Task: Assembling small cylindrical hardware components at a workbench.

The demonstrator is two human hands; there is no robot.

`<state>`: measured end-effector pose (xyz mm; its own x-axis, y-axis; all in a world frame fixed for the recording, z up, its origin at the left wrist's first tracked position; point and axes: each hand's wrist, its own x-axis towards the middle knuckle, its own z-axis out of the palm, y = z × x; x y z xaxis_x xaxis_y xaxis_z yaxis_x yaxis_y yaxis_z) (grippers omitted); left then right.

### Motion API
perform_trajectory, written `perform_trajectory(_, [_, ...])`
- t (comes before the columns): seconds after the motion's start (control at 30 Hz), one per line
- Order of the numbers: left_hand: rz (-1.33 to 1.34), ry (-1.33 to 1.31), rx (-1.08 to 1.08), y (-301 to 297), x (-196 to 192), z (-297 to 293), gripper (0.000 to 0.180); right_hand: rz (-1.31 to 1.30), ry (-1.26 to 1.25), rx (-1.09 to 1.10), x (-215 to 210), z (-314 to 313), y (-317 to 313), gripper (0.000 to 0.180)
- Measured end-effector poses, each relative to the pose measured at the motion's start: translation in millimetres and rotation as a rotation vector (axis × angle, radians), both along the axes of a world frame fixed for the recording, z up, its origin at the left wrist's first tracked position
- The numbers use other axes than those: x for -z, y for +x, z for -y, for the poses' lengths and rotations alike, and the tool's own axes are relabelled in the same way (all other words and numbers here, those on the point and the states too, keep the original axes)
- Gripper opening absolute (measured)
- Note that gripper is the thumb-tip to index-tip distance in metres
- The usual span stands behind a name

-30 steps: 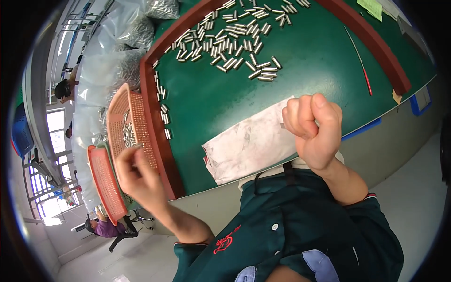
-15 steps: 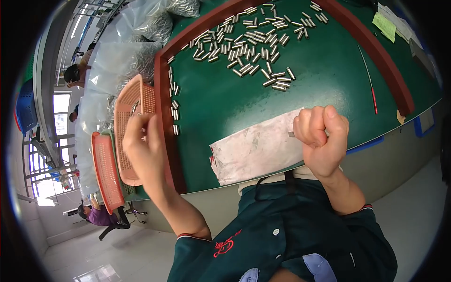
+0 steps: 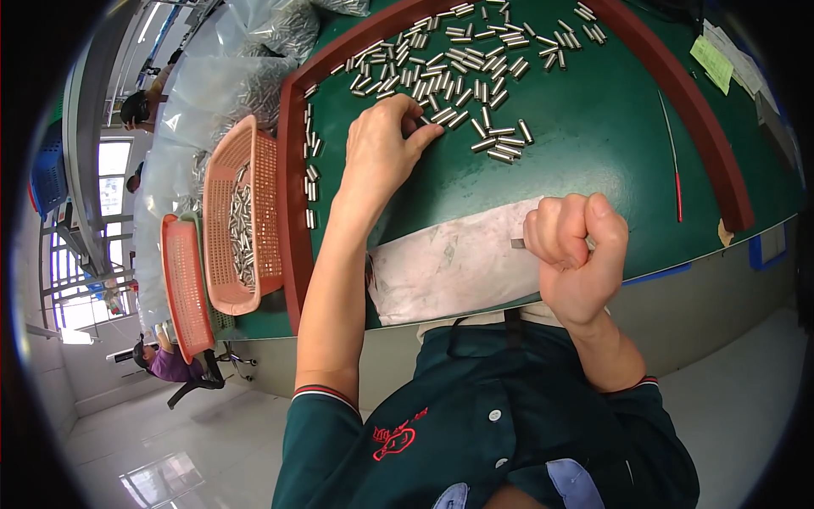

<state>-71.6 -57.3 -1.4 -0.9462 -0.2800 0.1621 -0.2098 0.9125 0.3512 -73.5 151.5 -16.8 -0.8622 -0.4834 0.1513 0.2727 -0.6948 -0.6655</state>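
Observation:
Many short shiny metal cylinders (image 3: 458,85) lie scattered over the green tabletop. My left hand (image 3: 381,144) reaches to the near edge of this pile, thumb and forefinger apart around a cylinder; the other fingers are curled and partly hidden. My right hand (image 3: 581,246) is closed in a fist above the right end of a stained whitish cloth (image 3: 458,263). From the left side of this fist sticks the end of a small grey metal piece (image 3: 517,243); the rest of it is hidden inside the fingers.
A red-brown raised border (image 3: 292,195) frames the table. Left of it stand an orange basket (image 3: 269,178) holding metal cylinders, a red basket (image 3: 188,288) and clear bags of parts (image 3: 216,102). A thin red-handled tool (image 3: 678,195) lies at right. A person in purple (image 3: 170,365) sits beyond.
My left hand has moved from over the orange basket rightward and away from me to the cylinders. My right fist has stayed nearly in place.

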Motion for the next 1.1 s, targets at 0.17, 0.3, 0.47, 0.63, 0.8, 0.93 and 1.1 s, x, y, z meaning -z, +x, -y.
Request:
perform_trajectory(0.17, [0.065, 0.152, 0.135, 27, -27, -28, 0.022, 0.003, -0.025, -0.001, 6, -2, -4, 0.038])
perform_trajectory(0.3, [0.201, 0.368, 0.252, 59, -26, -53, 0.026, 0.019, -0.011, 0.006, 3, 1, -3, 0.039])
perform_trajectory(0.47, [0.082, 0.409, 0.170, 71, -10, -61, 0.018, 0.021, -0.026, -0.001, 2, 3, -2, 0.039])
perform_trajectory(0.63, [0.050, 0.366, 0.157, 75, -6, -62, 0.017, 0.021, -0.015, -0.009, -2, 3, -4, 0.041])
perform_trajectory(0.8, [-0.023, 0.399, 0.145, 77, 5, -65, 0.012, 0.026, -0.094, -0.027, -16, 10, -9, 0.043])
perform_trajectory(0.93, [-0.058, 0.453, 0.118, 78, 9, -65, 0.011, 0.060, 0.001, -0.041, -12, 27, -9, 0.042])
perform_trajectory(1.1, [-0.093, 0.454, 0.134, 78, 11, -63, 0.011, 0.087, 0.047, -0.067, -11, 30, -10, 0.043])
